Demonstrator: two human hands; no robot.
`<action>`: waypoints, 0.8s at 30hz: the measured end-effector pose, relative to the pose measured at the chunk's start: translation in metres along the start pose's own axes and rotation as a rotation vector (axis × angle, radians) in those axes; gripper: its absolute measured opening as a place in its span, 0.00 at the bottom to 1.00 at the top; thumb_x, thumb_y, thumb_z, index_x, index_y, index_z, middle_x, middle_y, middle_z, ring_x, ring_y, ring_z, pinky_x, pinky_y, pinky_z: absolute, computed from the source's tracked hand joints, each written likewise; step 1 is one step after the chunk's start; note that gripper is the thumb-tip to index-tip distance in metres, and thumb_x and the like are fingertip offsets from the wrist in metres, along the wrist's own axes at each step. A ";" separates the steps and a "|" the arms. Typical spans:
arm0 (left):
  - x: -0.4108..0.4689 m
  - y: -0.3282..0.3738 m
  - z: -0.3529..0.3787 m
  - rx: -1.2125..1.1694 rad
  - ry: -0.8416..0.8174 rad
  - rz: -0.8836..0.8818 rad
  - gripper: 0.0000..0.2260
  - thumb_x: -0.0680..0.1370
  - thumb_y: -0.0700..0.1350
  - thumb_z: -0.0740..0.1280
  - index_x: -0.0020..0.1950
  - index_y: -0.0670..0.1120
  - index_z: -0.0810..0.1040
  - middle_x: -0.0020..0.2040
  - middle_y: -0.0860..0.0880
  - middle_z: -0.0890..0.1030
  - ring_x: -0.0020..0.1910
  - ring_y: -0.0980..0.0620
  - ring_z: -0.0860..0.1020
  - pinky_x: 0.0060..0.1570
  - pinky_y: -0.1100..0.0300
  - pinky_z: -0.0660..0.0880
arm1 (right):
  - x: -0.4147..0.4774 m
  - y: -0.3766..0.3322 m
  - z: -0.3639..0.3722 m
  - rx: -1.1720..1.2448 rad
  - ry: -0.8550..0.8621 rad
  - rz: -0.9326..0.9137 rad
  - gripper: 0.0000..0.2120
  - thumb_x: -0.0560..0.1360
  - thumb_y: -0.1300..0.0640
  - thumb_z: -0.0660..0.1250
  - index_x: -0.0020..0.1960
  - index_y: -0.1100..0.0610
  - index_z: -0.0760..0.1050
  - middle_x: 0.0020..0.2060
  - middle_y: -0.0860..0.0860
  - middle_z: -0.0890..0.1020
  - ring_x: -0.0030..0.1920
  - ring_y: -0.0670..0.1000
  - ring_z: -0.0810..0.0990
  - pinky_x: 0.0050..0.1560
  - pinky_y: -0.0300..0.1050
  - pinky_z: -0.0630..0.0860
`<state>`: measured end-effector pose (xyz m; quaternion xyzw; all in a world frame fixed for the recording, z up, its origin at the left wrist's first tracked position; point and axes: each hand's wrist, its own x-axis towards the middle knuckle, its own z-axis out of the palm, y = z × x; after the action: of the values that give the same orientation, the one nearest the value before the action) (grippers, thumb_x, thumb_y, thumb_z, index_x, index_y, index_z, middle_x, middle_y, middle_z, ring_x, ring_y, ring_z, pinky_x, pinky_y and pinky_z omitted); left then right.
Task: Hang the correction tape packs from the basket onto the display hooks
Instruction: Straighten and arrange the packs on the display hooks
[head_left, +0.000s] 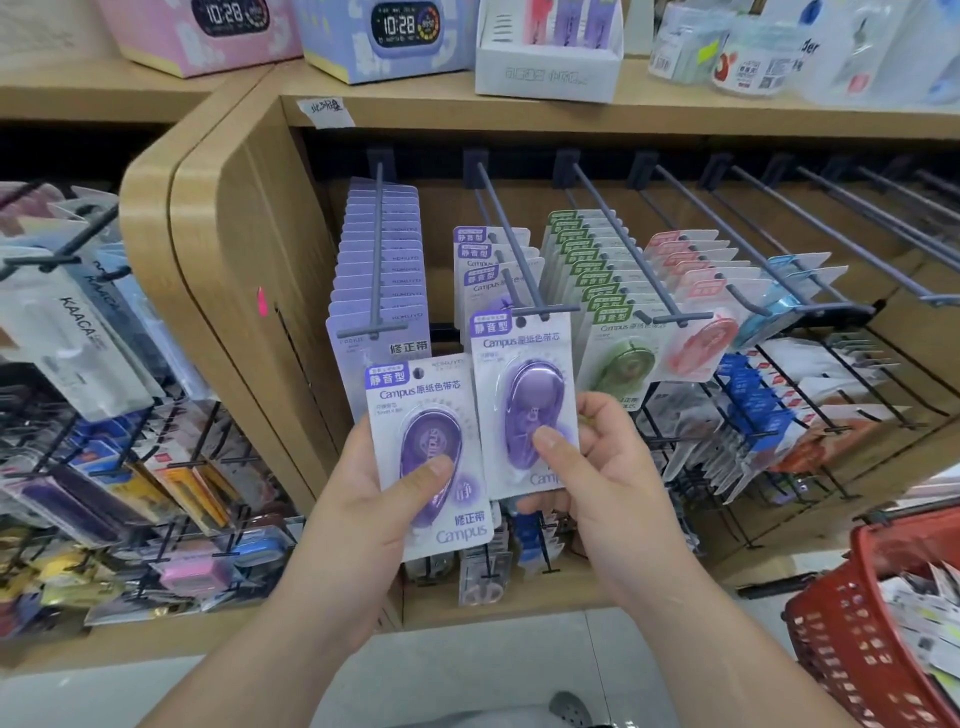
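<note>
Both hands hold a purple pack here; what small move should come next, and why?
Probably the right hand should slide its purple pack by the hang hole onto the hook tip just above: the pack's top sits at that tip, and matching purple packs already hang behind. Whether the hole is on yet is unclear. The left hand holds a second pack.

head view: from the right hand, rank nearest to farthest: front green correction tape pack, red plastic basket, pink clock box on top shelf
1. Front green correction tape pack, hanging just above and right of the right hand.
2. Red plastic basket, lower right, near the floor.
3. Pink clock box, top shelf, far upper left.
</note>
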<state>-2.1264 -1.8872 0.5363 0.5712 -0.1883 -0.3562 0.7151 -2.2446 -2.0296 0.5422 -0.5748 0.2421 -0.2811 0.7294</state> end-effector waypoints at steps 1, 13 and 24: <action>0.000 -0.001 0.000 0.002 0.010 0.000 0.27 0.74 0.43 0.77 0.72 0.54 0.75 0.63 0.50 0.86 0.60 0.45 0.85 0.55 0.43 0.82 | 0.002 0.000 0.000 -0.009 0.016 0.002 0.13 0.77 0.57 0.68 0.59 0.58 0.70 0.45 0.53 0.87 0.42 0.52 0.85 0.35 0.48 0.82; 0.002 -0.001 -0.002 -0.010 0.095 0.016 0.22 0.72 0.43 0.71 0.66 0.52 0.78 0.57 0.50 0.88 0.52 0.48 0.87 0.40 0.54 0.84 | 0.011 0.010 0.003 -0.068 0.143 -0.033 0.08 0.81 0.61 0.68 0.58 0.54 0.72 0.48 0.51 0.87 0.45 0.52 0.86 0.35 0.47 0.82; 0.001 0.003 -0.005 0.003 0.101 0.018 0.22 0.72 0.43 0.72 0.66 0.53 0.79 0.56 0.50 0.88 0.50 0.49 0.87 0.40 0.53 0.84 | 0.055 0.022 0.014 -0.146 0.203 0.045 0.06 0.80 0.51 0.70 0.55 0.50 0.76 0.47 0.49 0.87 0.47 0.59 0.86 0.41 0.51 0.83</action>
<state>-2.1212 -1.8840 0.5379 0.5878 -0.1574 -0.3202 0.7261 -2.1926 -2.0534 0.5226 -0.5895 0.3470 -0.3030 0.6635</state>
